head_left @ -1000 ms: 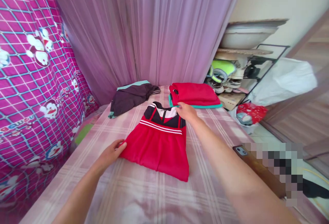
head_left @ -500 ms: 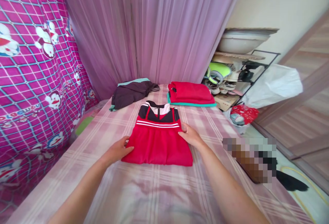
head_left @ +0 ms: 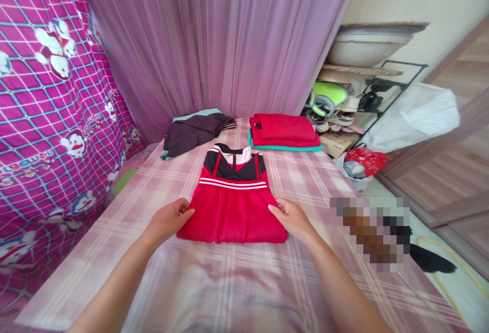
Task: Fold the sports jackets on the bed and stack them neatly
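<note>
A red dress (head_left: 234, 211) lies folded on the bed in front of me, its black and white collar end pointing away. Two white stripes cross it below the dark upper part. At its left edge my left hand (head_left: 171, 221) pinches the cloth, thumb on top. My right hand (head_left: 293, 219) grips the opposite edge in much the same way, a little below the stripes. The fingertips under the cloth are partly hidden. Soft vertical pleats run between the two hands.
Behind the dress lie a dark garment (head_left: 194, 132) with teal trim and a folded red stack (head_left: 284, 130) over a teal piece. A plaid sheet (head_left: 160, 277) covers the bed. A shoe rack (head_left: 376, 114) stands at the right; a blurred-out patch (head_left: 367, 233) covers something near the right edge.
My right hand has slid down the dress's right edge, towards me. My left hand has shifted slightly up along the left edge. The view has tilted a little.
</note>
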`<state>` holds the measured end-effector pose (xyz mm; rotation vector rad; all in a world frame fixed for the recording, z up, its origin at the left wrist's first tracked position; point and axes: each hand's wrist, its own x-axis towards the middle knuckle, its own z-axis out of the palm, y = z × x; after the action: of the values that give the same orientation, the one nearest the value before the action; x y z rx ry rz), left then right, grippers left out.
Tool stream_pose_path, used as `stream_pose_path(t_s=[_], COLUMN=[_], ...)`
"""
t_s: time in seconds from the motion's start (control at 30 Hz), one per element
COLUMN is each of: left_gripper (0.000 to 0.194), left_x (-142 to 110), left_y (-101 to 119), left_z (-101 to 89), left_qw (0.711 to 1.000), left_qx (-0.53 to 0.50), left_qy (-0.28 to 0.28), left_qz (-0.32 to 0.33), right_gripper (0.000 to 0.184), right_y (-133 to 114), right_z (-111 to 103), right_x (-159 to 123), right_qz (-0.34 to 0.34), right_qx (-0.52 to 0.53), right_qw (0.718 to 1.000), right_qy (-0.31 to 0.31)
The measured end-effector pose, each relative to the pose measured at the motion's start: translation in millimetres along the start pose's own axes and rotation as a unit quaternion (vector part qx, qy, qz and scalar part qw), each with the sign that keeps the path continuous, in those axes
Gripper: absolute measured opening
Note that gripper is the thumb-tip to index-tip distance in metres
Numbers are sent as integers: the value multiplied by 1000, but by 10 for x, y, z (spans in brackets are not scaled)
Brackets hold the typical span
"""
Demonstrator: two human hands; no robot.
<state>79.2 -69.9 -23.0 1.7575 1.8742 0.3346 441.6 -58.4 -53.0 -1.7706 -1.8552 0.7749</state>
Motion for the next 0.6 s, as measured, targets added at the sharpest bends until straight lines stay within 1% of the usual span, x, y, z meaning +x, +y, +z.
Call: stream_pose_path(t_s=[0.07,0.1,0.13,0.17,0.2,0.23,0.3,0.33,0.37,0.4,0.47,0.53,0.6], left_gripper=[25,25,27,32,37,43,46,46,47,47,50,53,54], left_x=[-50,-74,-97,-114,-124,-123,-76,-30,29,97,237,347,402], left_y=[-51,-59,-48,-15,44,126,339,454,562,654,766,775,710], left_z=[-45,-67,-85,-95,-93,-75,24,107,209,322,549,719,793], left_qw=[1000,1000,1000,999,997,992,973,963,955,950,950,953,952], left_qx=[-1,6,17,33,51,70,108,127,143,155,161,157,154], left_qy=[-25,-27,-14,14,54,97,162,176,178,179,168,162,166], left_qz=[3,0,-3,0,15,44,124,162,191,206,210,203,207], right_gripper=[32,32,33,35,38,40,45,47,49,50,54,57,58], right_y=[15,16,5,-22,-69,-137,-328,-439,-548,-645,-777,-806,-748], right_z=[-27,-45,-65,-86,-101,-106,-59,-1,79,176,382,538,597], right_x=[-54,-83,-110,-133,-148,-152,-122,-86,-41,11,113,184,211], right_qz=[-1,3,12,20,21,11,-49,-91,-130,-157,-157,-139,-133], right_qx=[-22,-41,-63,-85,-106,-122,-136,-136,-133,-135,-160,-183,-192], right_qw=[1000,999,998,996,994,991,979,972,968,967,972,973,972], right_qy=[-14,-16,-13,-1,24,60,141,166,171,146,70,13,-7])
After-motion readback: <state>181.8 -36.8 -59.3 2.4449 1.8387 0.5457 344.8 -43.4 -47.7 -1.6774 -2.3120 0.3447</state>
